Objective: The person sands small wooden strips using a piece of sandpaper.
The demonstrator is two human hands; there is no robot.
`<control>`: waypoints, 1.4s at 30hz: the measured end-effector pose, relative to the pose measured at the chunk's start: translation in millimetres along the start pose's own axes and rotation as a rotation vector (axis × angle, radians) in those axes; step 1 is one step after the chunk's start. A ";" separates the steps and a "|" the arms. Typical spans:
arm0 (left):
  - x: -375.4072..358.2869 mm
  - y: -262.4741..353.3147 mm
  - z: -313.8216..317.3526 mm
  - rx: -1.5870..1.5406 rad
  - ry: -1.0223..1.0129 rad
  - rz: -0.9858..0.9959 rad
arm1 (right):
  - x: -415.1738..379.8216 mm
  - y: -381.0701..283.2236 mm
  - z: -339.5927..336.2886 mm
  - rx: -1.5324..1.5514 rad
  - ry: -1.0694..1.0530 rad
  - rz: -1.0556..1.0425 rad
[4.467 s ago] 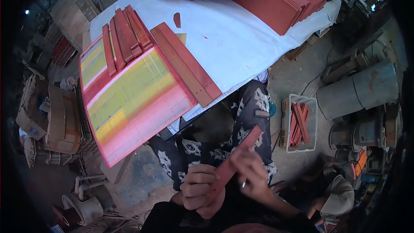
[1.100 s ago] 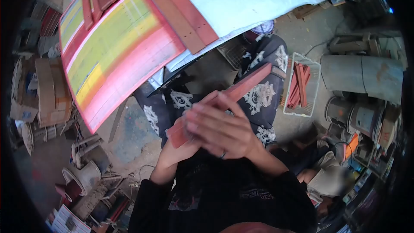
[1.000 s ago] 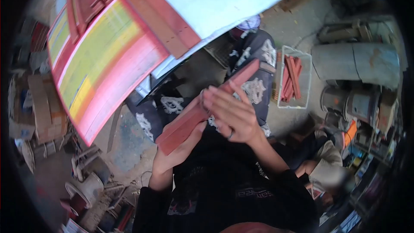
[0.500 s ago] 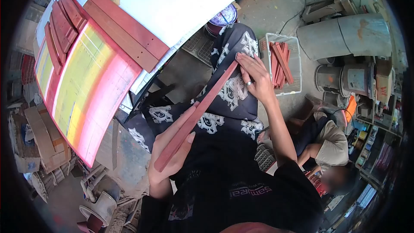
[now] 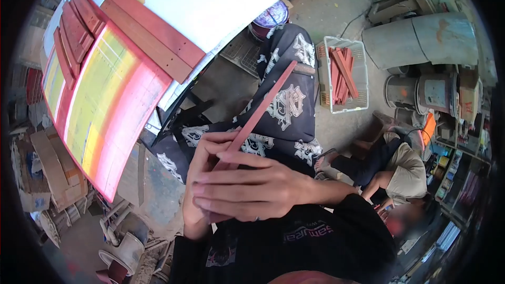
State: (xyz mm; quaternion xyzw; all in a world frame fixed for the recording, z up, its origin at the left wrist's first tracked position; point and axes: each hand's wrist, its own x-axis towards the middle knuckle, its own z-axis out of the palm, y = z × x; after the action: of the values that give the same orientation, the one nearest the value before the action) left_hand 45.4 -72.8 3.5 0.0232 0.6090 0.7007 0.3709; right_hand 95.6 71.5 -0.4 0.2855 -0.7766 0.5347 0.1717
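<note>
A long reddish-brown wooden strip [image 5: 265, 104] slants up from my hands across my lap, its far end over my thigh. My left hand [image 5: 209, 144] is closed round its lower part, with some fingers hidden behind my right hand. Across the near end lies my right hand [image 5: 252, 184], fingers wrapped over the strip and against the left hand. A small brown block [image 5: 304, 69] rests on my patterned trouser leg beside the strip's far tip.
On the left, a table with a white cover [image 5: 210, 5] and a striped, paint-stained board [image 5: 121, 105] bears several red-brown wooden pieces [image 5: 152, 31]. A plastic basket [image 5: 360, 106] holds more strips [image 5: 343, 76]. A paint bucket [image 5: 271, 18] stands near my knee; another person [image 5: 405, 171] sits at right.
My right hand has come back from the strip's far end to its near end, beside my left hand. The brown block now shows on my leg. The strip has tilted slightly steeper.
</note>
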 end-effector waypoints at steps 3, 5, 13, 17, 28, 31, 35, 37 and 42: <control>4.4 -1.1 -17.2 0.203 -0.115 0.247 | -4.9 6.0 -6.2 -0.133 0.022 0.008; 4.9 -12.2 -19.5 0.219 -0.096 0.300 | -14.8 18.3 -17.6 -0.267 0.048 0.094; 7.9 -15.7 -22.1 0.331 -0.102 0.412 | -96.9 118.2 -80.4 -0.550 0.168 0.433; 11.4 -13.5 -22.0 0.339 -0.106 0.437 | -114.6 143.5 -100.7 -0.586 0.157 0.501; 7.4 7.4 -11.9 0.461 -0.066 0.399 | -8.2 8.0 -22.7 -0.147 0.017 -0.051; 5.4 6.2 -9.1 0.393 -0.033 0.375 | 5.2 -10.6 -14.3 -0.021 -0.095 -0.055; 7.7 0.8 -16.1 0.463 -0.040 0.420 | -21.9 25.0 -25.6 -0.219 0.043 0.047; 10.5 -5.3 -19.1 0.426 -0.036 0.447 | -52.1 58.2 -41.7 -0.393 0.052 0.228; 16.2 -15.3 -29.6 0.334 -0.088 0.447 | -111.8 129.7 -80.1 -0.479 0.225 0.483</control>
State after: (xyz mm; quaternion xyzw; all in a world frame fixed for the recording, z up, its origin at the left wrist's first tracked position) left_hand 26.9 -88.9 -24.3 0.2483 0.6791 0.6534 0.2241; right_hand 98.1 209.2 -129.7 -0.0153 -0.9012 0.3907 0.1870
